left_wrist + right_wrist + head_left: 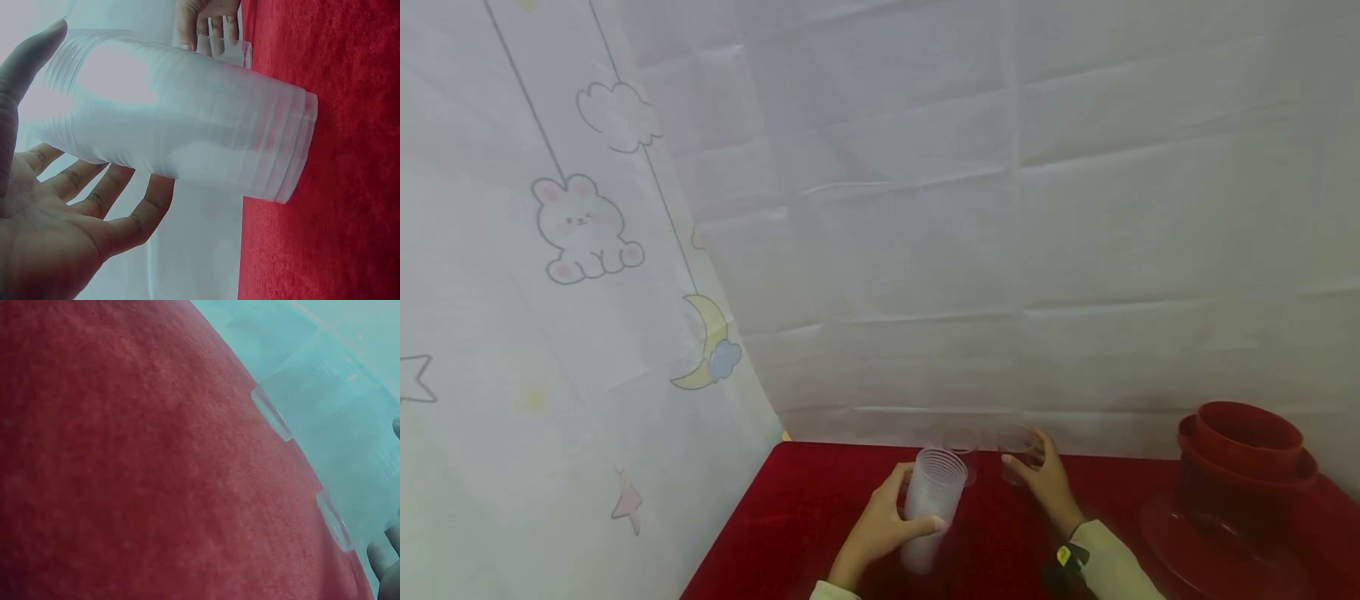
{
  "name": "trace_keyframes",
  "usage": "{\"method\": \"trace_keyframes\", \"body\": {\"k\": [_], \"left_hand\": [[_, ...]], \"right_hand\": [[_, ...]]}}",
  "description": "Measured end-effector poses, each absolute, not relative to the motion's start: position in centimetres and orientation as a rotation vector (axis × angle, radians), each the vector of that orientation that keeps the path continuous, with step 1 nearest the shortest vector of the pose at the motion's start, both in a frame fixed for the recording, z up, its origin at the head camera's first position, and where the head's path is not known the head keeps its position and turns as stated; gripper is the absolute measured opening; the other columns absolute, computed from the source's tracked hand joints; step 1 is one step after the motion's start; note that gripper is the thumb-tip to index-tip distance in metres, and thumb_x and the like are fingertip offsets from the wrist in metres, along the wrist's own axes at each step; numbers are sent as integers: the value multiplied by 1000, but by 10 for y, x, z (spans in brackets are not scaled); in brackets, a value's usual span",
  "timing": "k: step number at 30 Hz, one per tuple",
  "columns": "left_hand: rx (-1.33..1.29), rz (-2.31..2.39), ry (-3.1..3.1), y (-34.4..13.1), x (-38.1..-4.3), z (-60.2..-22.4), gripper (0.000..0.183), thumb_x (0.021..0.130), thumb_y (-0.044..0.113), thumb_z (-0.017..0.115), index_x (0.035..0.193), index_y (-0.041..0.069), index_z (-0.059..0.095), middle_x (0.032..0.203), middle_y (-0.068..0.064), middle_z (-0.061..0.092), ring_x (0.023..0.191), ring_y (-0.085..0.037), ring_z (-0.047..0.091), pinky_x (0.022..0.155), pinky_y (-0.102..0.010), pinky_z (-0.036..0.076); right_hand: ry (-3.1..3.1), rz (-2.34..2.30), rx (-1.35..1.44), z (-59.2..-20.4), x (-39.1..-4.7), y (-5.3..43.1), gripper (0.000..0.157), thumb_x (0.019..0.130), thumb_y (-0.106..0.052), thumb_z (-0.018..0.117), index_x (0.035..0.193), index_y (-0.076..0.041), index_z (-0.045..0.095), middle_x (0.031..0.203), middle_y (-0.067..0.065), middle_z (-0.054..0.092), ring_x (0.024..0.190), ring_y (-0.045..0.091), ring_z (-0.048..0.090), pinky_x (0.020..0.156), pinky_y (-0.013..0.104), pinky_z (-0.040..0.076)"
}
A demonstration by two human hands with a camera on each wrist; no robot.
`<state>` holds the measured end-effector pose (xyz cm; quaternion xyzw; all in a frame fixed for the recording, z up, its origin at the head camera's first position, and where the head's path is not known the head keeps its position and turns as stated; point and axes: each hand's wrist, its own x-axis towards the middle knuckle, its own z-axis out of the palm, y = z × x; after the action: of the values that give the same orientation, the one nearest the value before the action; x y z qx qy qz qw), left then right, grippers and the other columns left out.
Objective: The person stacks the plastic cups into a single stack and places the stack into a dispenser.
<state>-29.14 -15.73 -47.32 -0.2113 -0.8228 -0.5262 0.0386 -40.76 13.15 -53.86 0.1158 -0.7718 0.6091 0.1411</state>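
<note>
My left hand (880, 523) holds a tall stack of clear plastic cups (934, 492), thumb on one side and fingers round the other. In the left wrist view the nested cups (187, 119) lie across the picture, with the left hand (69, 231) along them. Toward the table's back edge, my right hand (1047, 482) grips a single clear plastic cup (1015, 442) between thumb and fingers. Another clear cup (970, 465) stands just left of it, partly behind the stack. The right wrist view catches both cup bases and some fingertips (377, 559) at its right edge.
A red cloth (820, 483) covers the table. At the right stands a red plastic container (1232, 492) with a wide round base. Behind the table hangs a creased pale sheet (887, 250); a sheet with cartoon prints (490, 317) hangs at the left.
</note>
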Motion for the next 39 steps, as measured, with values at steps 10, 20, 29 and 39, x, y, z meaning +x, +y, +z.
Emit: {"method": "trace_keyframes", "body": {"k": [10, 20, 29, 39], "left_hand": [[-644, -1596, -2522, -158, -292, -473, 67, 81, 35, 82, 137, 31, 46, 122, 4, 61, 102, -13, 61, 72, -29, 55], [-643, -1611, -2522, -157, -297, -476, 67, 82, 36, 81, 138, 31, 45, 123, 3, 60, 101, -13, 61, 72, -29, 55], [-627, -1601, -2529, -156, -302, -478, 68, 82, 37, 81, 138, 30, 45, 126, 3, 59, 104, -14, 61, 72, -30, 56], [-610, -1609, -2518, -153, -309, -478, 67, 82, 33, 82, 138, 31, 45, 125, 1, 60, 100, -13, 63, 72, -29, 55]], "right_hand": [[-2215, 1761, 324, -539, -410, 131, 76, 94, -20, 72, 150, 2, 26, 146, 30, 37, 130, 45, 40, 102, 57, 37], [-2196, 1818, 360, -539, -409, 137, 71, 96, -21, 69, 150, -1, 27, 146, 26, 40, 131, 41, 42, 86, 12, 39], [-2203, 1808, 390, -530, -409, 140, 72, 97, -22, 68, 152, -3, 26, 148, 25, 39, 133, 39, 40, 86, 10, 39], [-2182, 1829, 446, -514, -409, 140, 71, 97, -19, 67, 153, -3, 25, 147, 25, 42, 132, 35, 41, 87, 8, 38]]}}
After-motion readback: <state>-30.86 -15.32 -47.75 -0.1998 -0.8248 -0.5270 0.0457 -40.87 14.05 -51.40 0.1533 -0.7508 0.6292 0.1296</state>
